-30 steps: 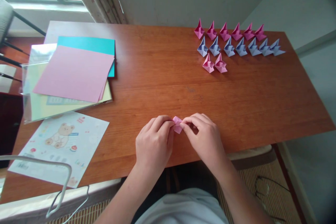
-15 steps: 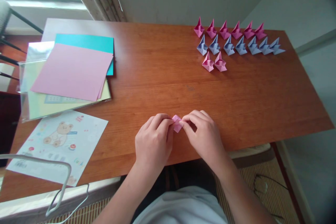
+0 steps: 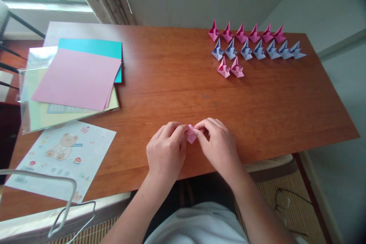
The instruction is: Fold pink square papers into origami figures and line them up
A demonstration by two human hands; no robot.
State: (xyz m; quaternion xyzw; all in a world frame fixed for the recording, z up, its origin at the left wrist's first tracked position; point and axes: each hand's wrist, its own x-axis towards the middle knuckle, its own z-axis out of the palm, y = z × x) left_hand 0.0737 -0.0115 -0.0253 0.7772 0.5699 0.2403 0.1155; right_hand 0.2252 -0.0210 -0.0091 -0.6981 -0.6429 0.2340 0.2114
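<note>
Between my hands, near the table's front edge, is a small folded piece of light pink origami paper (image 3: pixel 191 136). My left hand (image 3: pixel 168 148) pinches its left side with thumb and forefinger. On its upper right side, the thumb and forefinger of my right hand (image 3: pixel 217 143) are closed on the paper. Fingertips cover parts of both its sides. Farther back on the right stand finished-looking folded paper figures with pointed tips: a row of dark pink figures (image 3: pixel 241 34), a row of bluish-grey figures (image 3: pixel 246 50) and two light pink figures (image 3: pixel 224 69).
On the left of the wooden table (image 3: pixel 160 72) lie pink paper sheets (image 3: pixel 77 78), a turquoise sheet (image 3: pixel 94 45), a clear plastic sleeve (image 3: pixel 25 99) and a bear-printed sheet (image 3: pixel 65 152). A pale curved tube (image 3: pixel 57 178) crosses the lower left corner.
Both hands still hold the pink paper. My right fingers have shifted slightly up along its right side, and its visible outline differs a little. The whole view has shifted slightly.
</note>
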